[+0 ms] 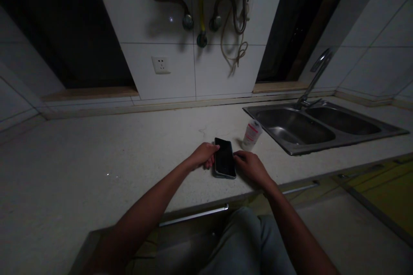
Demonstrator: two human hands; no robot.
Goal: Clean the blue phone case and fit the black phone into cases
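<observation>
A black smartphone [225, 160] with a dark screen is held just above or on the pale countertop [97, 159]; I cannot tell which. My left hand [205, 154] grips its left side, the thumb over the screen's edge and the other fingers curled below. At the phone's right edge, my right hand [252, 166] is closed, its fingertips against the side. A clear plastic cup with red and white print [251, 135] stands just beyond my right hand, close to the sink.
A double-bowl steel sink [292, 148] with a curved faucet [314, 79] is set into the counter at right. On the tiled wall are a power socket [161, 65], pipes with valves [187, 21] and a hanging cord [240, 53]. Drawer handles [193, 215] line the counter's front.
</observation>
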